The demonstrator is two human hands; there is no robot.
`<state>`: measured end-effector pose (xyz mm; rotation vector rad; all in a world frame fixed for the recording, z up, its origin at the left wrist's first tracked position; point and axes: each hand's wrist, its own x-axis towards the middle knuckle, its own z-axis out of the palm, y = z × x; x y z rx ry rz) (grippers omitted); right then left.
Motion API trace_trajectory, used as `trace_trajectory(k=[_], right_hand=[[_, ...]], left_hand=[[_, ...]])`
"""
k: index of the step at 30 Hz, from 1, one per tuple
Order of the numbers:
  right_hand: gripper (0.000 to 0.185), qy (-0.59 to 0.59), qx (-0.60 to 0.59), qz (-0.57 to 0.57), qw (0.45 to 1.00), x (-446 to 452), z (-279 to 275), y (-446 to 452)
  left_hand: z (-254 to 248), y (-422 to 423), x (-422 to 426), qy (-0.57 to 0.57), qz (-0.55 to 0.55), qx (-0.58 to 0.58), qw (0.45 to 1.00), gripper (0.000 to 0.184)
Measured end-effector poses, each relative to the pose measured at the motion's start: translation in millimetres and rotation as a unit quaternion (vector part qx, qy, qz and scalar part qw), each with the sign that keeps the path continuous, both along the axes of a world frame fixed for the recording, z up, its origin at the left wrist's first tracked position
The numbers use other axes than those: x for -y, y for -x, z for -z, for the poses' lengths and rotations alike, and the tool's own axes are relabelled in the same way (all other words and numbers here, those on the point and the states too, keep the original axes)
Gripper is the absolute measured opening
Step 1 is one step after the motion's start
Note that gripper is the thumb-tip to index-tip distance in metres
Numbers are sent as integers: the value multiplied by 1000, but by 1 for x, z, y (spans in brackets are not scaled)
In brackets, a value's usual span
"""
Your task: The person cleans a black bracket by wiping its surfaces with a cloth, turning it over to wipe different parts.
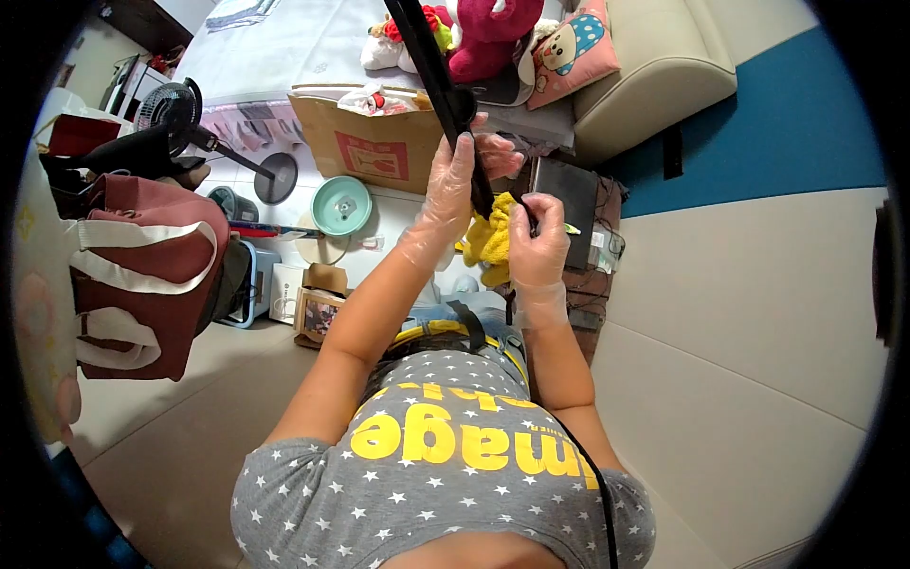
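A long black pole (431,66) slants down from the top edge. My left hand (450,185), in a clear plastic glove, is around its lower part, thumb on the near side and fingers reaching past the far side. Beside the pole's lower end hangs a fuzzy yellow cloth (490,242) with a black edge. My right hand (538,242), also in a clear glove, is closed at that black edge, just right of the yellow cloth. Its fingertips partly hide what they pinch.
Ahead stands a cardboard box (365,147), with a bed (284,57) behind. A green round basin (341,206), a fan (171,119) and a red bag (156,275) are at left. A dark flat device (566,204) and cables lie right, near a beige sofa (654,76).
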<state>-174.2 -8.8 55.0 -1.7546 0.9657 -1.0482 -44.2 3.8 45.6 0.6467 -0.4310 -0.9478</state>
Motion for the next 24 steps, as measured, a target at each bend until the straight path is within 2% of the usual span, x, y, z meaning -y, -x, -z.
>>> trace_trajectory(k=[1,3,4,6,8,11,14,16,17,19,22,24], right_hand=[[15,0,1,1,1000,2,0,1],[15,113,-55,-58,990,6,-3,1],[15,112,-56,-56,991,6,-5,0],[15,212,-82,-51,973,7,-9,-5],[17,210,-78,-44,974,7,-3,-7],[19,165,-62,-74,982,4,4,-5],[23,143,-35,-111,983,5,8,-2],[27,129,-77,-174,973,9,6,4],[27,128,-77,-173,974,9,4,6],[33,-16,-125,-231,965,7,-5,9],[37,-64,-129,-223,964,8,1,7],[37,-40,-136,-229,963,9,4,8]], left_hand=[[1,0,0,0,1,1,1000,53],[2,1,1,5,3,16,1000,52],[2,3,1,4,5,15,1000,52],[0,10,1,6,28,54,998,51],[-2,13,2,-3,31,48,998,50],[-4,9,3,17,10,15,1000,42],[0,8,1,-10,9,-11,1000,47],[-2,4,2,-22,3,-20,1000,45],[-1,2,3,-23,-2,-3,1000,45],[-4,-1,3,-36,-16,25,999,45],[-5,-1,6,-53,-26,55,997,45],[-2,0,7,-57,-24,70,996,46]])
